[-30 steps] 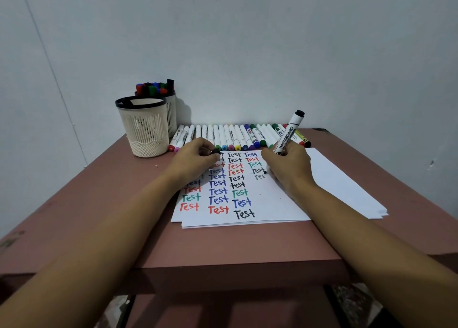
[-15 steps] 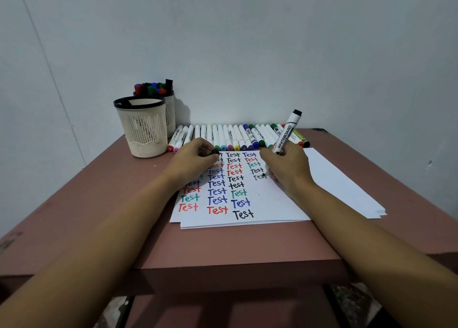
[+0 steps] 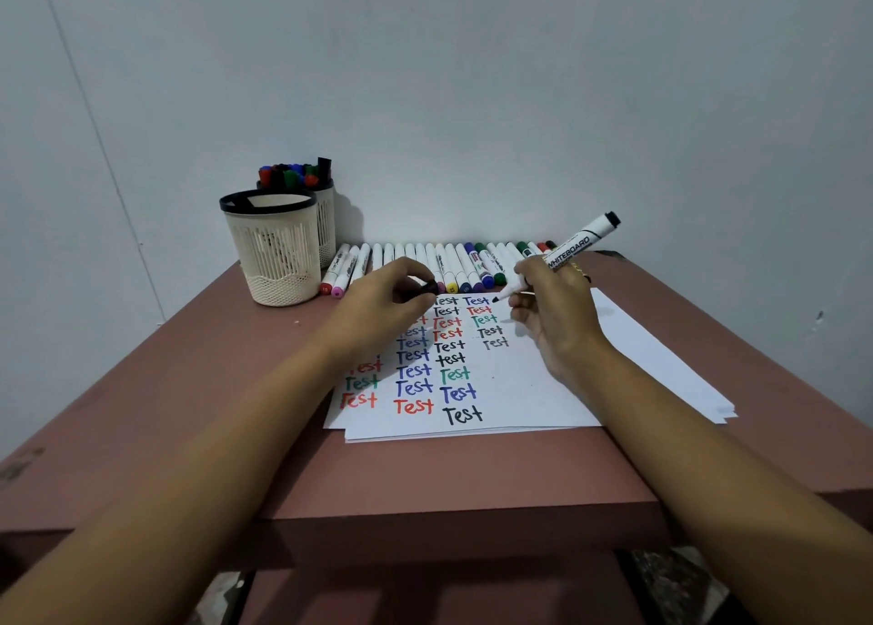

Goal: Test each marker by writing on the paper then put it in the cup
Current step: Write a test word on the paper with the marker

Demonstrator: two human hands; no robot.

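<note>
My right hand (image 3: 555, 322) grips an uncapped black whiteboard marker (image 3: 571, 247), its tip lifted just above the paper (image 3: 529, 388) and pointing left. My left hand (image 3: 385, 303) pinches the marker's black cap (image 3: 429, 288) over the paper's top left. The sheet carries columns of the word "Test" in black, red, blue and green. A row of capped markers (image 3: 453, 265) lies along the wall behind the paper. A cream mesh cup (image 3: 276, 251) stands at the back left, with no marker visible above its rim.
Behind the cream cup a second cup (image 3: 316, 199) is full of markers. More white sheets (image 3: 661, 355) spread to the right under the top one. The brown table (image 3: 141, 388) ends in a front edge close to me, and a wall stands right behind the markers.
My right hand has lifted the marker's tip off the paper and tilted the marker flatter. My left hand has risen slightly with the cap. A last black "Test" now shows in the right column.
</note>
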